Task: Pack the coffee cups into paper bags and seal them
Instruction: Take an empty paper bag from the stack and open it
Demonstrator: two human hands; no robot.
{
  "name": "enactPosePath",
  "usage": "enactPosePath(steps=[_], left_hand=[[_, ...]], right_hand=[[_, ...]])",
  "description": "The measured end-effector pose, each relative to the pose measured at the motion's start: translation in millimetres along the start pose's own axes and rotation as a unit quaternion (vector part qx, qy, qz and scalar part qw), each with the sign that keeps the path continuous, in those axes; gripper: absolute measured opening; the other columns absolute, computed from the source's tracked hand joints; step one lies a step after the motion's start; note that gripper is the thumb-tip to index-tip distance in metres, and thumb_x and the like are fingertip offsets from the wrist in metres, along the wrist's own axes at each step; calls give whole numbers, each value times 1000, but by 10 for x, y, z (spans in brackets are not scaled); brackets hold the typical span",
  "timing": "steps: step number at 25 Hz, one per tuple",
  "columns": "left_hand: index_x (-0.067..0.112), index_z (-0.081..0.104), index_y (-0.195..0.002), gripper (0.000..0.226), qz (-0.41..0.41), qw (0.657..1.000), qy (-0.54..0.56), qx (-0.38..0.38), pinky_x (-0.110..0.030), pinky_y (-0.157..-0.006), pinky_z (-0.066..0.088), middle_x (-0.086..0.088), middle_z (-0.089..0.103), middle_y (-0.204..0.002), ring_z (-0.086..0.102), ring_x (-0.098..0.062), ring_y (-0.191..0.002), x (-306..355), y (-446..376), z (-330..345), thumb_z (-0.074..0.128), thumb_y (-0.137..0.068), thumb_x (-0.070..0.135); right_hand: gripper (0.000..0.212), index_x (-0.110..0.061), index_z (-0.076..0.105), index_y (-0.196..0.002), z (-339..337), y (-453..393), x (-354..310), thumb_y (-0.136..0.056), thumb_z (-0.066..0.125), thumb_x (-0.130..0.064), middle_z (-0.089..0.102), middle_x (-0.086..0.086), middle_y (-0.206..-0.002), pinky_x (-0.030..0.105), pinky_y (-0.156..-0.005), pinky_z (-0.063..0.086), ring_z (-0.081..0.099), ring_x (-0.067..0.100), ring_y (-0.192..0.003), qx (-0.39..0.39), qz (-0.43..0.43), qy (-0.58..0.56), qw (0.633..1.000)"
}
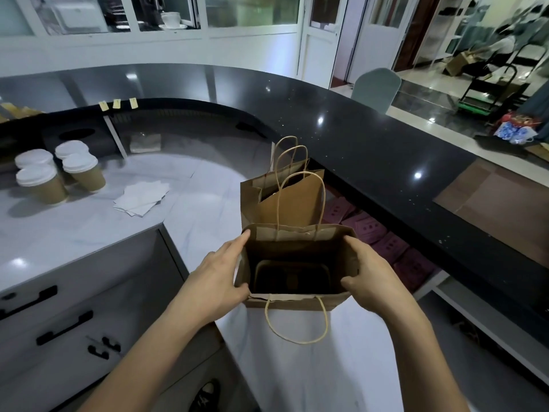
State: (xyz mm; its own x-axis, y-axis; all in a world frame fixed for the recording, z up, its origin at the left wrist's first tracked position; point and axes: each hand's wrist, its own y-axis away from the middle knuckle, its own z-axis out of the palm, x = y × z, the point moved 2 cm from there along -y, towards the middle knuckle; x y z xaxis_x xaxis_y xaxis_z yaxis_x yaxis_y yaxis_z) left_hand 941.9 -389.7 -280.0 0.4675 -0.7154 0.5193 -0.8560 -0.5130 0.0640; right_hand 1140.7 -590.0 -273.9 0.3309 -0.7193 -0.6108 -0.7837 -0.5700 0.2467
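Note:
A brown paper bag (300,236) with twine handles stands open on the white counter in front of me. Its inside is dark with no cup in it. My left hand (217,278) holds the bag's left wall, thumb at the near corner and fingers stretched along the outside. My right hand (371,275) grips the right wall, fingers hooked over the rim. A second paper bag (291,200) stands just behind it. Several brown coffee cups (84,172) with white lids stand at the far left of the counter.
White napkins (142,197) lie between the cups and the bags. A raised black curved countertop (371,150) runs along the back and right. Pink packets (389,242) lie under it on the right. Drawers with black handles (64,327) are at lower left.

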Motion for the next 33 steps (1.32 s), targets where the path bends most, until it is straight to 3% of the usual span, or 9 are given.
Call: enactPosePath(steps=[2, 7, 10, 14, 19, 23, 26, 31, 33], left_hand=[[45, -1, -157, 96, -6, 1000, 10, -2, -23, -85, 47, 15, 26, -160, 42, -12, -134, -45, 56, -39, 65, -90, 23], [47, 2, -157, 96, -25, 999, 26, 13, -33, -90, 52, 16, 29, -158, 45, -11, -130, -153, 175, -180, 63, -88, 20], [48, 4, -156, 96, -48, 998, 37, 27, -31, -84, 53, 14, 35, -154, 48, -11, -123, -252, 250, -255, 63, -86, 20], [49, 7, -156, 99, -77, 995, 52, 41, -32, -83, 52, 12, 40, -150, 54, -21, -117, -423, 371, -345, 66, -84, 19], [50, 7, -156, 102, -106, 990, 65, 65, -40, -90, 54, 15, 36, -154, 54, -17, -112, -600, 528, -505, 68, -81, 16], [51, 6, -155, 102, -114, 987, 71, 87, -40, -95, 51, 16, 34, -155, 51, -16, -119, -773, 642, -649, 68, -82, 17], [55, 5, -154, 103, -135, 983, 71, 98, -34, -87, 52, 15, 32, -155, 57, -26, -113, -958, 740, -763, 69, -82, 17], [53, 5, -154, 104, -158, 978, 70, 116, -40, -98, 50, 14, 31, -157, 48, -19, -128, -1287, 900, -984, 69, -82, 17], [55, 4, -153, 104, -167, 976, 73, 119, -37, -91, 52, 14, 32, -156, 53, -23, -122, -1408, 954, -1057, 69, -81, 17]], right_hand=[[92, -37, 25, -158, 15, 28, -48, -86, 66, 1, 39, -8, -157, 28, -73, 61, 56, 14, -118, -5, -5, -1, 1000], [92, -37, 25, -158, 115, 56, -154, -85, 65, 2, 36, -10, -160, 14, -57, 50, 53, 12, -122, -15, -27, -5, 1000], [92, -37, 26, -158, 199, 41, -264, -85, 65, 1, 35, -10, -161, 11, -62, 47, 49, 10, -123, -24, -49, 4, 998], [91, -37, 26, -158, 330, 27, -467, -86, 66, 1, 36, -9, -160, 29, -86, 58, 49, 17, -133, -30, -78, 7, 996], [90, -37, 27, -158, 484, -31, -738, -85, 64, 0, 38, -10, -158, 22, -67, 53, 55, 19, -124, -45, -119, 4, 992], [89, -34, 29, -159, 596, -46, -1000, -84, 64, 0, 39, -7, -159, 33, -85, 57, 54, 21, -128, -44, -151, 18, 987], [89, -32, 28, -159, 723, -67, -1226, -84, 65, 0, 38, -8, -159, 15, -70, 49, 50, 19, -131, -57, -173, 25, 983], [88, -32, 28, -158, 1015, -83, -1577, -85, 64, 1, 39, -7, -158, 5, -56, 46, 52, 15, -121, -73, -189, 28, 979], [89, -34, 28, -158, 1113, -78, -1717, -85, 64, 1, 41, -7, -157, 6, -52, 46, 51, 11, -110, -81, -192, 26, 978]])
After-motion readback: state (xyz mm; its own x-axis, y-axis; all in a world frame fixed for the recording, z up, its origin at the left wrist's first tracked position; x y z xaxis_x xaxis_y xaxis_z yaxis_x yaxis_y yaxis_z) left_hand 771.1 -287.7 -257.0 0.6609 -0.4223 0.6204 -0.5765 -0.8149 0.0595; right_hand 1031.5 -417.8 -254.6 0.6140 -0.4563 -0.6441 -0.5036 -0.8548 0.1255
